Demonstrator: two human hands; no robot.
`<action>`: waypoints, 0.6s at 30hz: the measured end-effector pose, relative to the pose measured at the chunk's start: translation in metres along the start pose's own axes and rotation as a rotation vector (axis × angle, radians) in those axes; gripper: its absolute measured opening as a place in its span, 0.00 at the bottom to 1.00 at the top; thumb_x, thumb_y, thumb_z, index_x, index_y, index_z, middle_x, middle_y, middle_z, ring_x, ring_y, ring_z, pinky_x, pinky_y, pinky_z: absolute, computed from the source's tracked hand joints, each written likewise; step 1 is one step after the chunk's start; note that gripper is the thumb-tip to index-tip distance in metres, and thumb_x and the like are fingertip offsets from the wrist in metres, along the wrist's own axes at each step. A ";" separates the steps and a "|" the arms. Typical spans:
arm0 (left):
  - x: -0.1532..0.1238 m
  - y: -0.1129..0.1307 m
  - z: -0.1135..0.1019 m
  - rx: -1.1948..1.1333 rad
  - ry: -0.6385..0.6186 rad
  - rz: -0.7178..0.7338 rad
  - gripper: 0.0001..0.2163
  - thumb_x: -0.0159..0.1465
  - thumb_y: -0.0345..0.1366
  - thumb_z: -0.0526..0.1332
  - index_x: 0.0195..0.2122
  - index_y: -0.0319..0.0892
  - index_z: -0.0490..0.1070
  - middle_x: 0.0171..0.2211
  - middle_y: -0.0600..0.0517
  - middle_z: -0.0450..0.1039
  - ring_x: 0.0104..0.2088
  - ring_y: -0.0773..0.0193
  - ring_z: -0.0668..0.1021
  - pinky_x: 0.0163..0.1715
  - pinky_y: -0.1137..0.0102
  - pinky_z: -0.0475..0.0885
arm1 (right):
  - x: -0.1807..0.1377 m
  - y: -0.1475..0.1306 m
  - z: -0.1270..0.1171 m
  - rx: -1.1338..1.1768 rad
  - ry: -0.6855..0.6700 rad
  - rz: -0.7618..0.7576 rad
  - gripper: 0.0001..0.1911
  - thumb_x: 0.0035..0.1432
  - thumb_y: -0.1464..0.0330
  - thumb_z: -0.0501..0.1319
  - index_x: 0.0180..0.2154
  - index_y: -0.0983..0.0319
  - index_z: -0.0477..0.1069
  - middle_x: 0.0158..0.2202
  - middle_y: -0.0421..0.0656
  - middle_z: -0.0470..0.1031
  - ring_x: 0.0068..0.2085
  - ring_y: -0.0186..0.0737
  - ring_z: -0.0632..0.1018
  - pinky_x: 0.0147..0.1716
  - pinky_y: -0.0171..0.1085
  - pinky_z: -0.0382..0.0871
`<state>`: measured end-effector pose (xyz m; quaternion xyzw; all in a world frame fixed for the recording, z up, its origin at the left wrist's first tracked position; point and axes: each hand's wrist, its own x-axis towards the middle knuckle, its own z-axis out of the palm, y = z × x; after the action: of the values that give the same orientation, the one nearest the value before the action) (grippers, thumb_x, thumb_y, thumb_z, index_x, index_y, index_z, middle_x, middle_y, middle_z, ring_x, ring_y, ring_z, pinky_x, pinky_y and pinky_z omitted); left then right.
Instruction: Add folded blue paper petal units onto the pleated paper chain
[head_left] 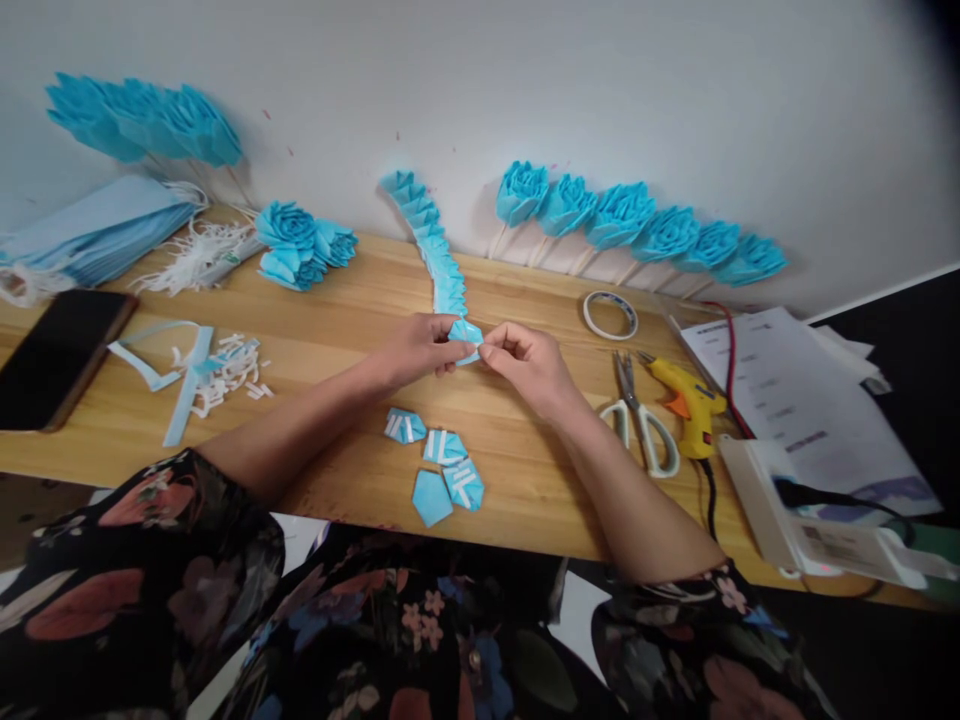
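A small folded piece of blue material [466, 333] is pinched in my left hand [420, 350] over the middle of the table. The thumb and fingertips of my right hand [527, 362] are closed together at the right edge of that same piece. Just behind it, a curved row of folded blue pieces [429, 235] runs back toward the wall. In front of my hands lie several folded blue pieces [433, 497], some with white strips across them. What sits between my right fingertips is too small to make out clearly.
Blue flowers on sticks [619, 215] lean along the wall. At right lie a tape roll [634, 318], scissors [637, 412], a yellow glue gun [697, 410], papers [795, 390] and a white power strip [765, 500]. Leftward are face masks [112, 230], a phone [60, 355] and paper scraps [225, 375].
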<state>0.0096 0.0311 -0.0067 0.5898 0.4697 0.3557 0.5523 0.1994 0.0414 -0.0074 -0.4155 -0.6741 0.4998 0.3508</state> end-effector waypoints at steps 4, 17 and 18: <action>0.000 0.004 -0.002 -0.048 -0.009 -0.016 0.05 0.57 0.32 0.63 0.26 0.37 0.70 0.19 0.56 0.68 0.20 0.72 0.70 0.21 0.77 0.65 | 0.001 0.001 -0.003 -0.001 -0.001 -0.002 0.10 0.52 0.61 0.64 0.28 0.61 0.70 0.24 0.36 0.68 0.26 0.31 0.64 0.27 0.34 0.56; -0.003 0.012 -0.010 -0.059 -0.032 -0.010 0.08 0.58 0.35 0.61 0.24 0.37 0.69 0.22 0.53 0.71 0.21 0.72 0.71 0.23 0.76 0.66 | 0.004 0.001 -0.012 0.006 0.035 -0.019 0.11 0.52 0.60 0.66 0.27 0.61 0.71 0.24 0.37 0.71 0.27 0.32 0.67 0.28 0.34 0.59; -0.003 0.011 -0.009 -0.060 -0.044 -0.007 0.10 0.59 0.37 0.61 0.25 0.37 0.70 0.22 0.52 0.71 0.21 0.72 0.71 0.22 0.76 0.66 | 0.004 0.000 -0.012 0.012 0.043 -0.023 0.11 0.52 0.61 0.66 0.27 0.61 0.71 0.24 0.37 0.72 0.27 0.32 0.67 0.29 0.34 0.59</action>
<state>0.0017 0.0321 0.0059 0.5790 0.4486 0.3543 0.5814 0.2085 0.0496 -0.0047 -0.4161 -0.6682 0.4908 0.3733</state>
